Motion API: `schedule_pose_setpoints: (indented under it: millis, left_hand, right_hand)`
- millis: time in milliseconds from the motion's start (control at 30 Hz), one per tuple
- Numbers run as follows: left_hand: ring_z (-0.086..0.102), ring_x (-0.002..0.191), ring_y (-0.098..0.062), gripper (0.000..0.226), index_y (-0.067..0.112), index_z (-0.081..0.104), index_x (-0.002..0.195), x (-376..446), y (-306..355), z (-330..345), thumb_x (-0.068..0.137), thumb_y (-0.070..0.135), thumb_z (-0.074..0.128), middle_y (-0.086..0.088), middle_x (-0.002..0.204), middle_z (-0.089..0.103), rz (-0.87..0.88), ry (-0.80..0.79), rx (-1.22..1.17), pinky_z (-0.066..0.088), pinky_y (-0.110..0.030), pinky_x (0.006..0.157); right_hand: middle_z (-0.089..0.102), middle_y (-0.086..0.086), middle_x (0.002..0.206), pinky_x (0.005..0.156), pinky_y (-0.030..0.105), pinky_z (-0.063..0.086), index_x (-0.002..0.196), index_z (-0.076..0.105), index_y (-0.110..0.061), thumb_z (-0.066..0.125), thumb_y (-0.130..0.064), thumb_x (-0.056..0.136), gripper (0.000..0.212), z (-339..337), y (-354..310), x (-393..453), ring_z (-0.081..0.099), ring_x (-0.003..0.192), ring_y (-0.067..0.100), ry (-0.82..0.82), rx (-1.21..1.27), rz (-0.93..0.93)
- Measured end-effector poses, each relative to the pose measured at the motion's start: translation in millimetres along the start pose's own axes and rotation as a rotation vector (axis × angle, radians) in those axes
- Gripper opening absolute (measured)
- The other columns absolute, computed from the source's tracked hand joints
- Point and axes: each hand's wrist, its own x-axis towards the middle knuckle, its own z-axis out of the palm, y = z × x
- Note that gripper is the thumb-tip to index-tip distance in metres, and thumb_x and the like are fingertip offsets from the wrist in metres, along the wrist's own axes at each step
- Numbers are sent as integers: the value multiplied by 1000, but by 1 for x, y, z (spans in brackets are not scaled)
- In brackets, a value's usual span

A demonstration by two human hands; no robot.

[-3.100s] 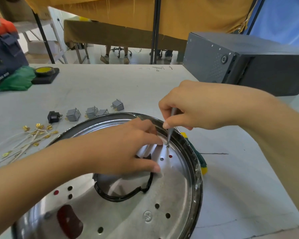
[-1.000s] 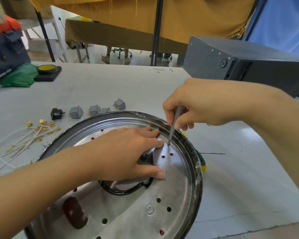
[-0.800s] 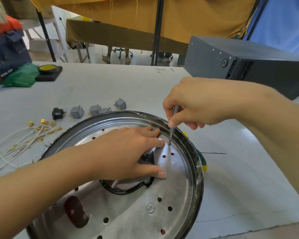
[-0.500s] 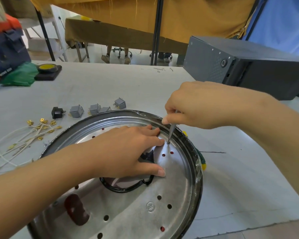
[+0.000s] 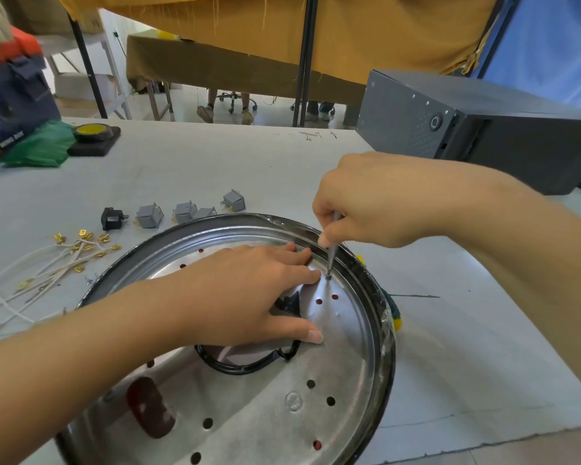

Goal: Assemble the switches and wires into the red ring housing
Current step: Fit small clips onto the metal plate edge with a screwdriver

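Both hands: busy at the right side of the metal pan (image 5: 346, 357), which fills the lower middle of the frame on the counter (image 5: 215, 169).
Right hand: right hand (image 5: 376, 203) pinches a thin screwdriver shaft (image 5: 331, 243) between thumb and curled fingers, tip sitting on a screw (image 5: 328, 277) near the rim.
Left hand: left hand (image 5: 249, 297) lies flat on the pan, fingers straight and close together, thumb stretched out, pressing it down just beside the screw.
What changed: barely anything over the last second, tbh. Tip hasn't left that screw, and the pinch has slid a bit lower on the shaft, so my guess is it's being twisted in.
Switches: five switches (image 5: 185, 211) lie in a row just above the pan, left of centre, untouched.
Wires: white wires with brass terminals (image 5: 78, 250) at the left edge, also loose.
Meaning: wiring part not started yet, looks like.
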Motion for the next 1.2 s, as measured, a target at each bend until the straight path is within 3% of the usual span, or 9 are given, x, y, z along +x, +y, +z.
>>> schedule_pose_setpoints:
  millis: [233, 400, 500, 667, 800, 900, 967, 1067, 1200]
  left_hand:
    - [35, 127, -7, 76, 33, 46, 129, 0, 0, 0, 72, 80, 29, 10, 137, 45, 6, 9, 17, 46, -40, 95]
    - [42, 123, -11, 78, 31, 48, 126, 0, 0, 0, 70, 81, 26, 8, 134, 47, 4, 4, 18, 48, -42, 91]
    - [41, 125, -12, 79, 30, 48, 126, 0, 0, -1, 70, 81, 25, 8, 135, 47, 2, -4, 25, 47, -42, 93]
    - [38, 128, -12, 78, 30, 48, 126, 0, 1, -1, 71, 80, 26, 6, 134, 47, -2, -4, 15, 45, -42, 95]
    - [39, 125, -12, 77, 30, 49, 125, 0, 1, -1, 71, 80, 26, 7, 134, 47, 0, -3, 20, 46, -42, 93]
    - [40, 124, -11, 77, 30, 49, 125, 0, 0, 0, 71, 80, 27, 8, 134, 47, 6, -1, 16, 47, -42, 92]
    - [39, 125, -10, 77, 31, 49, 126, 0, -1, 0, 71, 80, 27, 9, 136, 45, 8, 9, 14, 46, -41, 93]
    - [42, 123, -12, 77, 31, 49, 126, 0, 0, 0, 71, 80, 27, 8, 136, 47, 8, 13, 15, 47, -41, 92]
    - [38, 130, -12, 79, 31, 48, 127, 0, 0, 0, 70, 81, 26, 9, 142, 42, 11, 7, 19, 45, -40, 96]
  right_hand:
    - [42, 2, 56, 46, 27, 28, 58, 43, -14, 47, -36, 96, 44, -2, -4, 5, 37, 50, 17, -50, -93, 53]
    - [54, -5, 73, 54, 23, 34, 78, 54, -21, 54, -27, 93, 16, 1, -3, -2, 48, 68, 13, -81, -18, -32]
    - [55, -15, 71, 59, 16, 38, 75, 54, -28, 61, -20, 89, 18, -1, -1, -6, 52, 73, 3, -60, 44, -59]
    - [58, -13, 68, 52, 19, 37, 77, 65, -24, 65, -25, 86, 9, -1, 0, -8, 54, 67, 5, 5, -10, -63]
    - [54, -7, 64, 47, 24, 30, 70, 60, -22, 62, -30, 88, 20, 0, -3, -5, 46, 58, 10, 17, -58, -37]
    - [54, 9, 63, 46, 26, 27, 76, 64, -8, 58, -31, 91, 28, -2, -5, 2, 38, 54, 18, -22, -60, 5]
    - [45, 5, 56, 45, 26, 26, 74, 62, -8, 54, -34, 93, 33, -4, -6, 5, 37, 51, 16, -87, -66, 51]
    - [42, 1, 57, 46, 26, 27, 71, 56, -9, 50, -35, 95, 35, -4, -4, 9, 37, 53, 16, -130, -65, 69]
    - [53, 3, 72, 50, 22, 28, 90, 61, -9, 50, -33, 95, 27, -1, -1, 1, 50, 69, 21, -146, -65, 20]
